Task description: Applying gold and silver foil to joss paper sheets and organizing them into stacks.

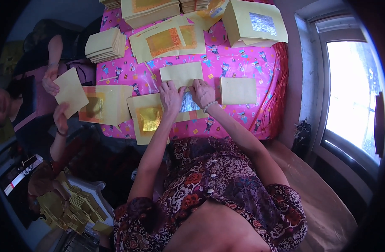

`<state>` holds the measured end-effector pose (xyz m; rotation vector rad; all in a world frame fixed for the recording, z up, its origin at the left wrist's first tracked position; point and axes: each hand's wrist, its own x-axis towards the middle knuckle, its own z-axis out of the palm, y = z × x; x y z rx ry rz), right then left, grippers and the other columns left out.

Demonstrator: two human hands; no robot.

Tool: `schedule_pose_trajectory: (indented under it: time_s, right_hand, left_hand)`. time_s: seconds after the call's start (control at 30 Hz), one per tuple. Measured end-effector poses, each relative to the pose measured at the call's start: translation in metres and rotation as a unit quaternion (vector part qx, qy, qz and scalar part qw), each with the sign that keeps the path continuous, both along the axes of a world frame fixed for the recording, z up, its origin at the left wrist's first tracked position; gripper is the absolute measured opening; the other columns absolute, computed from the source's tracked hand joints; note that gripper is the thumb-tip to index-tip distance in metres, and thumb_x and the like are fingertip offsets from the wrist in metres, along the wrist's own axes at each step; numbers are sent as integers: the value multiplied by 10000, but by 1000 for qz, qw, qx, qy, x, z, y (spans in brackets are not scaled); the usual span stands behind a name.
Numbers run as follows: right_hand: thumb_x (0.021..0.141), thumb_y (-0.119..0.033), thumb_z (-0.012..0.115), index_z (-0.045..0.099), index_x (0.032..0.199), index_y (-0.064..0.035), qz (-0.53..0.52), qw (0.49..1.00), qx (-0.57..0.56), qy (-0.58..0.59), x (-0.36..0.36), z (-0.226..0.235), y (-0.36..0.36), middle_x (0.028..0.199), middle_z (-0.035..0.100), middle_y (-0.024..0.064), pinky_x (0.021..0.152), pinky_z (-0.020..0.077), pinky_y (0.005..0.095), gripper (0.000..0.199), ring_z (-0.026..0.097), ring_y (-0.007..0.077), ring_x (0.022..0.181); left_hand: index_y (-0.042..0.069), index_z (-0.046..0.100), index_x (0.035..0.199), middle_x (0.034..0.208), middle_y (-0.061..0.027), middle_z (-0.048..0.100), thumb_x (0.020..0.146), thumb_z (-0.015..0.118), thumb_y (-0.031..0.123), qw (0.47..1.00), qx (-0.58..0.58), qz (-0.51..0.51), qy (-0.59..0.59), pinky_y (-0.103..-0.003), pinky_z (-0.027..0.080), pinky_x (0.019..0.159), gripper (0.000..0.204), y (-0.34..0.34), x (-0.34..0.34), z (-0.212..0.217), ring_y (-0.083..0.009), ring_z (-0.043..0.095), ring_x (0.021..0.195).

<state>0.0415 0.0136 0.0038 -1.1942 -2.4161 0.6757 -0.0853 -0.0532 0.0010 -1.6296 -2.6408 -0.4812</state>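
Note:
In front of me on the table, both my hands grip a pale yellow paper sheet [182,71]. My left hand [171,97] is curled at its left side and my right hand [203,93], with a beaded bracelet at the wrist, at its right. The thumbs nearly meet in the middle. Below them shows a silver foil patch [189,102] with an orange edge; whether it belongs to the same sheet I cannot tell. Beside my left forearm lies yellow paper with a gold foil square [150,119]. A plain yellow paper stack [238,90] lies right of my right hand.
A pink patterned cloth [242,119] covers the table. Paper stacks [253,25] stand along the far side, with orange-patched sheets [165,41] nearer. At left, another person's hands [51,84] hold a yellow sheet. Red strands [276,92] hang by the right edge.

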Motion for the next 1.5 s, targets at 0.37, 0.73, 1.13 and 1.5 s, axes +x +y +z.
schedule_pose_trajectory:
  time_s: [0.37, 0.73, 1.13, 1.5]
  right_hand:
    - [831, -212, 603, 492, 823, -53, 20, 996, -36, 81, 10, 0, 1, 740, 550, 126, 635, 469, 401, 195, 576, 303, 734]
    - [817, -192, 629, 494, 789, -44, -2, 991, -47, 127, 15, -3, 1, 726, 558, 130, 601, 462, 418, 202, 578, 314, 688]
    - [810, -170, 623, 490, 827, -43, -35, 991, -85, 93, 19, -6, 5, 756, 580, 136, 616, 476, 419, 184, 593, 316, 695]
    - [767, -253, 661, 528, 842, -60, 55, 998, 2, -25, -7, 1, 1, 833, 582, 105, 714, 475, 394, 247, 591, 280, 837]
  left_hand:
    - [16, 464, 1049, 972, -173, 448, 774, 697, 308, 979, 121, -43, -157, -444, 398, 817, 464, -17, -14, 1, -359, 474, 935]
    - [26, 489, 997, 975, -150, 456, 739, 739, 230, 970, 162, -38, -179, -425, 410, 798, 413, -18, -13, 1, -327, 486, 932]
    - [13, 559, 845, 888, -84, 497, 796, 664, 47, 951, 153, -81, -256, -306, 496, 598, 120, -22, -31, -9, -192, 596, 691]
    - [11, 576, 809, 777, -65, 519, 773, 684, 34, 938, 128, -55, -317, -268, 480, 580, 116, -26, -30, 5, -158, 589, 643]
